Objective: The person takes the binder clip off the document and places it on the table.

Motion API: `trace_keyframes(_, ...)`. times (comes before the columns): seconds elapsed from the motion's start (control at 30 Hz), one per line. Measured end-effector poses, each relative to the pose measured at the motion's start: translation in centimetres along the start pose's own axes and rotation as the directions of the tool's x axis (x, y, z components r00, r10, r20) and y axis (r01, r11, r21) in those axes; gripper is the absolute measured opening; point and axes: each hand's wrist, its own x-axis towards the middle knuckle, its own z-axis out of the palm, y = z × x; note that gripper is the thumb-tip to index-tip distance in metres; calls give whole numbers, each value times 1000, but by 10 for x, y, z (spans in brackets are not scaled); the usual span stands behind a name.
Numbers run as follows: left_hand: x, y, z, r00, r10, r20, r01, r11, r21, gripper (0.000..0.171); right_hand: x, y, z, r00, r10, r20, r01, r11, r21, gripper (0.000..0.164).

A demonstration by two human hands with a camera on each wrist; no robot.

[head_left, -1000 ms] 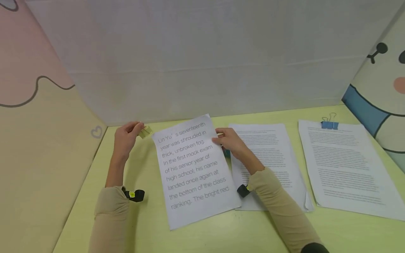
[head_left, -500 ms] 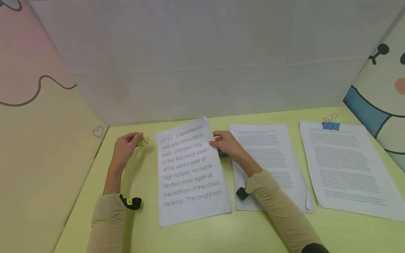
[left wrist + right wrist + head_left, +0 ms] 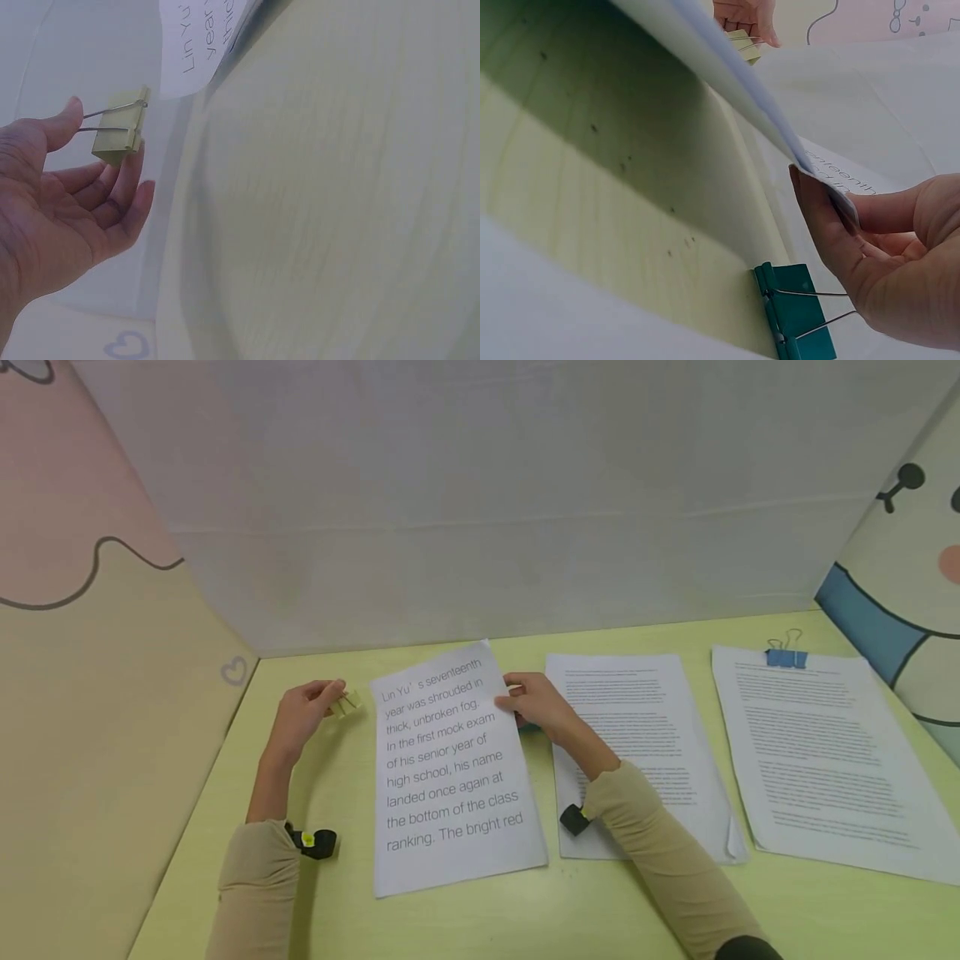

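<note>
My left hand (image 3: 302, 714) pinches a yellow binder clip (image 3: 345, 703) beside the upper left corner of the printed sheets (image 3: 453, 777). In the left wrist view, thumb and fingertips hold the clip (image 3: 120, 129) by its wire handles. The large-print sheets are raised and tilted off the table. Gripping their right edge between thumb and fingers is my right hand (image 3: 542, 703). Close below that hand is a green binder clip (image 3: 796, 311), mostly hidden in the head view; I cannot tell whether the hand touches it.
To the right lies a small-print paper stack (image 3: 626, 727), partly under my right forearm. Farther right, another stack (image 3: 825, 760) carries a blue binder clip (image 3: 786, 658) at its top edge. A white sheet (image 3: 487, 510) hangs behind the yellow table (image 3: 465, 922).
The sheets have swung a little left and lower, with my right hand moving along slightly. My left hand has come down a bit and turned the yellow binder clip.
</note>
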Motion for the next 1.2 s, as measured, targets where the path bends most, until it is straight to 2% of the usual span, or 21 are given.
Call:
trace_keyframes(0.5, 5, -5, 2, 995, -82, 59, 82, 997, -5, 73, 4, 2, 1, 1000, 25, 20, -25, 1000, -13, 36)
trace_keyframes(0.93, 6, -9, 4, 993, -87, 83, 87, 996, 12, 73, 4, 4, 3, 999, 33, 42, -32, 999, -36, 32)
trace_keyframes(1.2, 7, -13, 6, 988, -110, 106, 110, 994, 5, 71, 4, 5, 3, 998, 40, 45, -37, 998, -58, 30)
